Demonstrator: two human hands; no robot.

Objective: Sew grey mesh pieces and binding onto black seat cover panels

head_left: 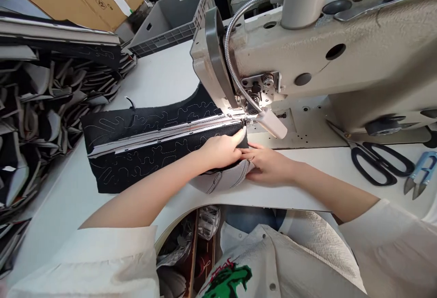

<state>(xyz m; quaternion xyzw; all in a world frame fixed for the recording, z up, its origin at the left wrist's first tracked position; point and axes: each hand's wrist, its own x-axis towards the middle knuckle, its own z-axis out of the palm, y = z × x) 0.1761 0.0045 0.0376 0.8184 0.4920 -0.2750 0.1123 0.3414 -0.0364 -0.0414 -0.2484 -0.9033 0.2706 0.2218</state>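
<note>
Shirt [259, 261] cut off; hands [221, 150] hide the fabric's [136, 148] needle end.

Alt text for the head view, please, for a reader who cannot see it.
Both hands, left hand and right hand, press black quilted fabric flat at the needle of a beige sewing machine on a white table. Black scissors lie at right.

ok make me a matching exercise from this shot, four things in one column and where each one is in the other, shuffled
Things:
1. black scissors
2. grey crate
3. black quilted fabric
4. blue thread snips

Places:
A. under both hands, by the machine's needle
B. far right edge of the table
C. back of the table, left of the sewing machine
D. on the table right of the right hand

Pairs: 1-D, 2-C, 3-A, 4-B
</note>
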